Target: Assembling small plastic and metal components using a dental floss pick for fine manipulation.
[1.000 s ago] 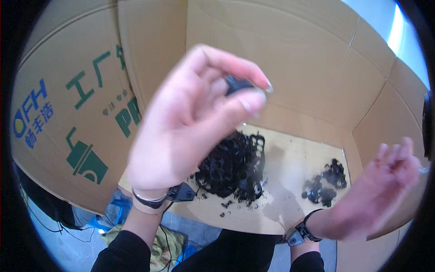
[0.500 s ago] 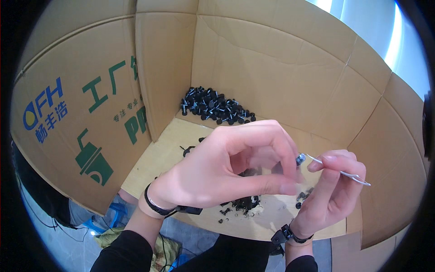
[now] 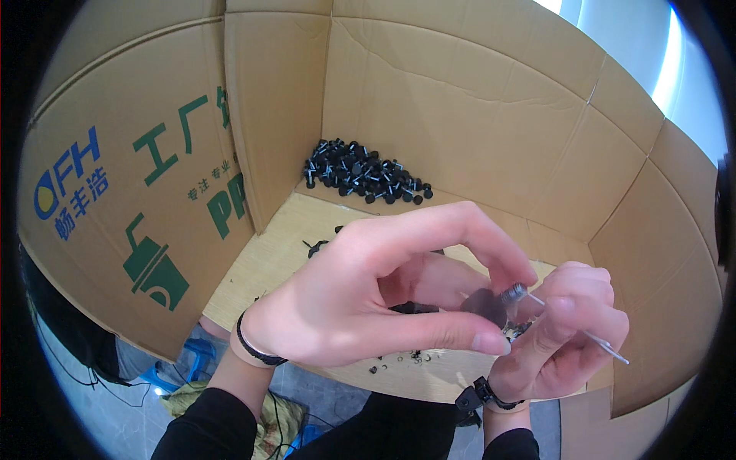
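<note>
My left hand [image 3: 360,284] is closed, its thumb and fingers pinching a black round-headed screw [image 3: 484,307]. The screw's ridged metal shank points right, toward my other hand. Closed as well, my right hand [image 3: 571,330] grips a thin metal pick [image 3: 609,347] between thumb and fingers. The pick's tip meets or nearly meets the end of the shank; actual contact cannot be made out. Some blur covers the black head, and part of the pick is hidden by my right fingers.
A heap of black-headed screws [image 3: 360,172] lies at the back left against the cardboard wall [image 3: 460,92]. Small black bits and rings [image 3: 416,356] are scattered on the wooden board [image 3: 268,253], partly under my left hand. A printed cardboard flap [image 3: 153,192] stands at the left.
My hands have come closer together, and the pick's tip is now at the screw's shank. The black head shows more clearly between my left fingers. The view has shifted slightly.
</note>
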Demonstrator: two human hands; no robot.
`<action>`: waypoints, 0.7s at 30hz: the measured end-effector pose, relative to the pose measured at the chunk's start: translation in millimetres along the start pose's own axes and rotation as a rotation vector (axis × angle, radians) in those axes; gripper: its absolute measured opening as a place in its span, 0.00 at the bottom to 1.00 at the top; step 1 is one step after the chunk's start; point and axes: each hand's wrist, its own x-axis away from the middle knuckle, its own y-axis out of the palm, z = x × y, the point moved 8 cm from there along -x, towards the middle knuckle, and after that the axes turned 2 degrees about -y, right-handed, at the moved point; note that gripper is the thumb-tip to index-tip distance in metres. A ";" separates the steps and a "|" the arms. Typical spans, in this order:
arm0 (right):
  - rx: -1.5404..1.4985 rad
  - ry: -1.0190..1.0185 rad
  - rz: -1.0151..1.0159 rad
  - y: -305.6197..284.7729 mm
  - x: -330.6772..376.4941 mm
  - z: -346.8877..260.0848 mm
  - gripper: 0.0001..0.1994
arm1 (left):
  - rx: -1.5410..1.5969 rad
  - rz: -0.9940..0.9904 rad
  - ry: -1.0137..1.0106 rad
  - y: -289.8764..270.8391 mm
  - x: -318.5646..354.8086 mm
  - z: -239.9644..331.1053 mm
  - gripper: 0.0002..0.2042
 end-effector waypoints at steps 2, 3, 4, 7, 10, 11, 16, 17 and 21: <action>0.005 -0.032 0.004 0.7 0.7 1.5 0.08 | -0.057 -0.021 0.064 -2.4 -2.9 1.9 0.23; 0.000 -0.066 0.011 0.2 0.7 0.0 0.08 | -0.054 -0.024 0.063 -2.3 -4.2 1.7 0.23; 0.006 -0.064 0.009 -3.5 -0.1 1.6 0.08 | -0.086 -0.025 0.081 -1.9 -5.9 3.0 0.23; -0.003 -0.148 -0.110 -2.5 -1.0 -6.5 0.09 | -0.116 -0.014 0.112 -0.4 2.1 10.0 0.24; -0.002 -0.160 -0.099 -4.0 0.7 -6.0 0.10 | -0.089 -0.063 0.157 0.9 -0.1 8.4 0.26; -0.021 -0.162 -0.084 -4.9 2.1 -5.4 0.10 | -0.090 -0.079 0.190 1.3 0.1 9.4 0.27; -0.070 -0.157 0.057 -7.0 7.1 -7.2 0.12 | -0.196 -0.095 0.210 -4.1 -1.1 11.4 0.29; -0.044 -0.141 0.054 -8.5 7.5 -7.4 0.12 | -0.229 -0.104 0.209 -2.8 -1.2 11.9 0.29; 0.032 -0.142 -0.107 -7.9 3.4 -7.6 0.12 | -0.197 -0.076 0.178 -2.2 -0.3 10.3 0.29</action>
